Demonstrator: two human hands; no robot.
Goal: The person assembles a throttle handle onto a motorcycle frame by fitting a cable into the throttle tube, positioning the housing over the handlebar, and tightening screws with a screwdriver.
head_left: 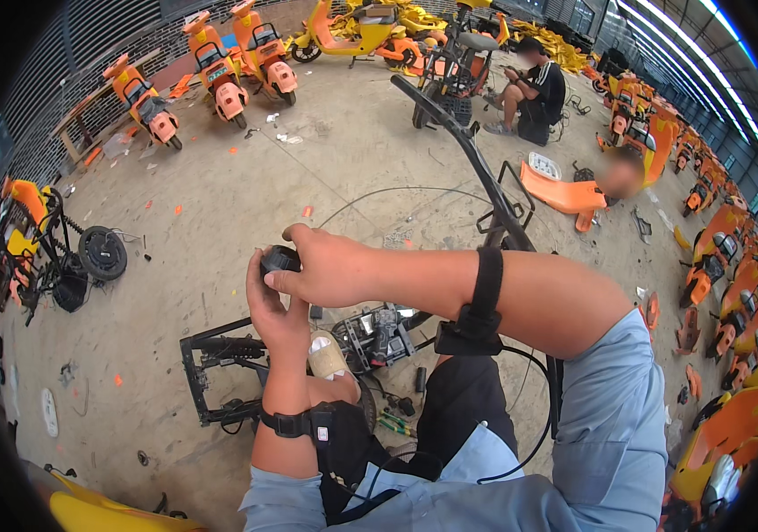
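A small dark rounded plastic-looking part (281, 259) is held up between my two hands, ahead of my body. My left hand (271, 306) wraps round it from below and the left. Thumb and fingers of my right hand (330, 266) grip its right side; how much of it they cover, I cannot tell. Below my hands lies a stripped black scooter frame (191, 381), with a metal mechanical assembly (383, 337) in its middle. A long black tube (485, 168) rises from it beyond my right forearm. My shoe (328, 355) is beside the assembly.
Tools with green and yellow handles (395, 424) lie near my knees. A wheeled black scooter part (102, 253) stands left. Orange body panels (565, 191) and a white tray (544, 166) lie ahead right. Orange scooters (215, 71) stand far back; a person (534, 89) crouches there.
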